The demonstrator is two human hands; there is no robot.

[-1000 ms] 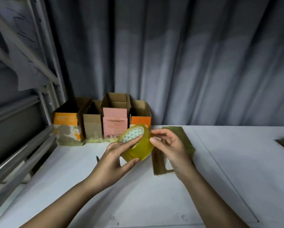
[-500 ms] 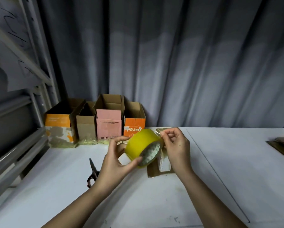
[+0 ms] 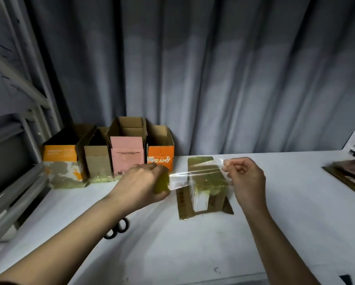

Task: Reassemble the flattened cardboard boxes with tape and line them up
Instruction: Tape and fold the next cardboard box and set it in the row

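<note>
My left hand [image 3: 139,183] grips a yellow tape roll [image 3: 161,183], mostly hidden under the fingers. My right hand [image 3: 244,177] pinches the free end of a clear tape strip [image 3: 195,174] stretched between the two hands. Under the strip a brown cardboard box [image 3: 203,190] with old yellowish tape and a white label stands on the white table [image 3: 193,249], flaps spread at its base. Several assembled boxes stand side by side at the back left: an orange and white one [image 3: 59,161], a plain brown one [image 3: 97,159], a pink one [image 3: 127,155] and an orange one [image 3: 161,157].
Black-handled scissors [image 3: 117,229] lie on the table partly under my left forearm. A stack of flattened cardboard [image 3: 349,175] sits at the right edge. A grey metal rack [image 3: 14,157] borders the left side. A grey curtain [image 3: 213,79] hangs behind the table.
My hands have drawn apart, the left with the roll going left and the right going right, so a length of clear tape now spans over the box.
</note>
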